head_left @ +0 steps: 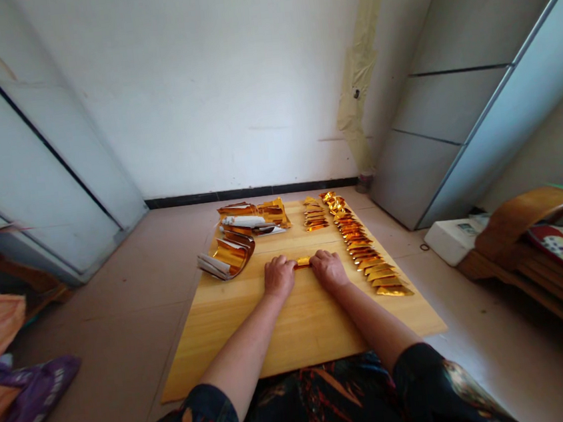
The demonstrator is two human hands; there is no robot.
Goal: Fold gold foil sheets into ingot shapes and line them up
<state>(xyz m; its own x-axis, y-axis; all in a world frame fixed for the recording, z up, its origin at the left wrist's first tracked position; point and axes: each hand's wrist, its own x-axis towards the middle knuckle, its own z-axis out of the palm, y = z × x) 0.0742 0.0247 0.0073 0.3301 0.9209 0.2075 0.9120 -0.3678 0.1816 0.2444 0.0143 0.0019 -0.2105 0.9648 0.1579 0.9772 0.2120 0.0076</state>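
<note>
Both of my hands meet at a small strip of gold foil paper (302, 262) near the middle of the wooden board (224, 338). My left hand (279, 276) has its fingers closed on the strip's left end. At the right end, the fingers of my right hand (330, 269) are curled onto it in the same way. To the right lies a long overlapping row of folded gold foil pieces (363, 246). A shorter row of folded foil pieces (315, 214) sits farther back. Curled gold foil sheets (235, 246) lie beyond my left hand.
A white wrapped roll (243, 222) rests among the foil sheets at the back left. A white box (450, 240) and a wooden chair (506, 241) stand on the right. The wall (230, 109) is behind the board, and a purple bag (40, 404) lies at the left.
</note>
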